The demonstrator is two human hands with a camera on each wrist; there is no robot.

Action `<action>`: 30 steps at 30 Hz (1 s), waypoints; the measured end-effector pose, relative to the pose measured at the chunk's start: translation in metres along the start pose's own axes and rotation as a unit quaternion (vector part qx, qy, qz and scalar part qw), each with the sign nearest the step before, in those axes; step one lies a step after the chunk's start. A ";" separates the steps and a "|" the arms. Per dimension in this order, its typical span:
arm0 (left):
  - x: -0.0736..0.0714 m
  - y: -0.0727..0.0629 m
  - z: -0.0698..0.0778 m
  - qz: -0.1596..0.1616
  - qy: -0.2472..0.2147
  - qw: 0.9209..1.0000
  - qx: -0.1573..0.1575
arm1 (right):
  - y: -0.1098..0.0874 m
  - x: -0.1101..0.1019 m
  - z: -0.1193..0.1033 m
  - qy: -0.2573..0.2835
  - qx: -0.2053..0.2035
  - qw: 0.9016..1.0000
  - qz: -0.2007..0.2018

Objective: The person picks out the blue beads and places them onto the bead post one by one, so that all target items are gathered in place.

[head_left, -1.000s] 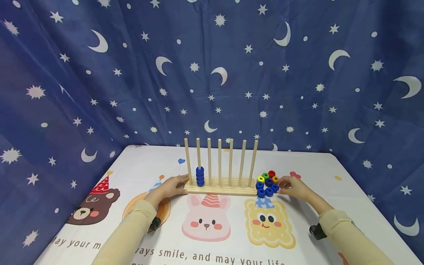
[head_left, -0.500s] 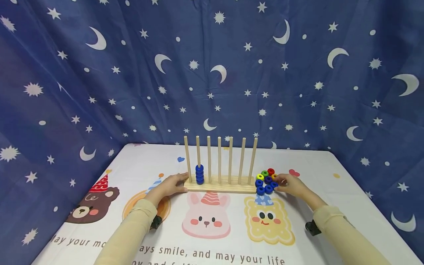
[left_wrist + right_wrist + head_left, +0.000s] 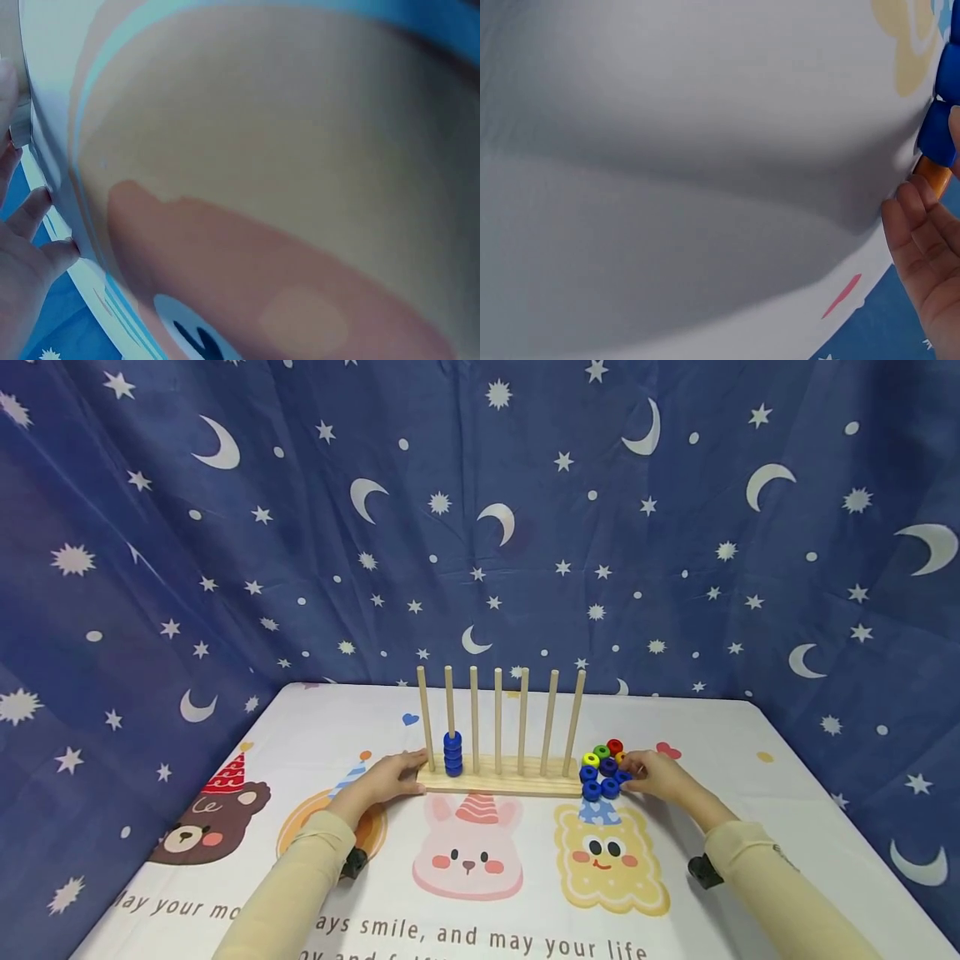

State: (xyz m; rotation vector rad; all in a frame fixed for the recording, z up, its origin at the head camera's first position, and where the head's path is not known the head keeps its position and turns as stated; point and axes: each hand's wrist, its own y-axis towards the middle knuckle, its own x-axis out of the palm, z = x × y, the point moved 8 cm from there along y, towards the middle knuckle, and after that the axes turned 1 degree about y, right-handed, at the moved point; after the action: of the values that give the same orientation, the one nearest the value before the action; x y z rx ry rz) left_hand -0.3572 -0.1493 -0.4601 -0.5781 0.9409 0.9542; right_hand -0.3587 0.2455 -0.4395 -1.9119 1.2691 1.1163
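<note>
A wooden peg rack (image 3: 502,783) with several upright pegs stands on the table. Several blue beads (image 3: 453,754) are stacked on its second peg from the left. My left hand (image 3: 386,779) grips the rack's left end, thumb in front and fingers behind; in the left wrist view its fingers (image 3: 26,214) show at the left edge. Right of the rack, my right hand (image 3: 658,777) pinches a blue bead (image 3: 622,777) at the edge of a loose cluster. An orange bead (image 3: 933,177) lies by its fingers in the right wrist view, partly hidden.
The cluster also holds a yellow bead (image 3: 591,761), a green bead (image 3: 602,751), a red bead (image 3: 615,747) and several more blue ones. A printed cloth (image 3: 540,860) covers the table. Behind hangs a blue star-and-moon curtain (image 3: 420,543).
My right hand has moved slightly left, and its fingers have come around the blue bead at the cluster's edge. The left hand stays on the rack.
</note>
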 end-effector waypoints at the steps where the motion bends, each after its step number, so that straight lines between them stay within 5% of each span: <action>1: 0.000 0.000 0.000 0.001 0.000 1.000 0.000 | 0.000 0.000 -0.001 -0.001 -0.002 1.000 -0.001; 30: -0.002 0.001 0.003 -0.004 -0.004 1.000 -0.005 | -0.010 -0.007 -0.003 0.032 -0.014 0.999 -0.007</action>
State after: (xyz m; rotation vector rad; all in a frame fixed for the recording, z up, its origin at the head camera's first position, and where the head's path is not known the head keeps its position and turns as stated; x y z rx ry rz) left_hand -0.3567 -0.1472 -0.4572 -0.5858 0.9265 0.9528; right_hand -0.3496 0.2505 -0.4318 -1.9886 1.2793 1.0801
